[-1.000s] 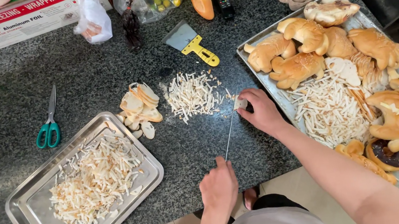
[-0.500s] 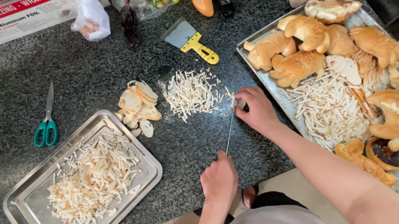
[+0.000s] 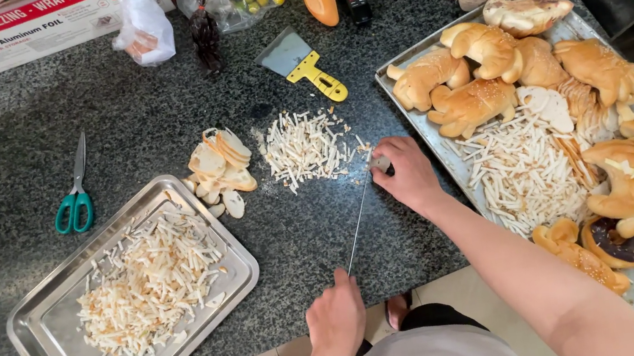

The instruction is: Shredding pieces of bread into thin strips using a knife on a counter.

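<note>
Fingers of the left hand [image 3: 337,319] curl over the near end of a long thin steel knife [image 3: 358,221], closed on what looks like its handle at the near edge of the dark speckled granite counter [image 3: 108,110]. The right hand [image 3: 407,176] rests on the far end of the blade, fingers folded together and pressing down by the tip, just beside the loose pile of pale, matchstick-cut bread strips [image 3: 305,148]. So the blade lies nearly flat on the stone, running away from the body, with the pile touching or almost touching its far end.

For a clean cut or scrape here, I judge it best to keep the right fingertips on top of the spine and clear of the edge, and to hold the tip down as a pivot while the handle hand does the lifting and lowering. Even pressure on both ends should stop the thin blade from flexing.

Left of the pile sits a small stack of toasted bread slices [image 3: 219,168], not yet cut into strips. Nearer and further left, a shallow rectangular steel tray [image 3: 34,333] holds a heap of finished strips. On the right, a larger steel tray [image 3: 407,98] carries golden bread rolls and more strips. Beyond lie teal-handled scissors [image 3: 76,203] and a yellow-handled metal scraper [image 3: 302,62].
</note>
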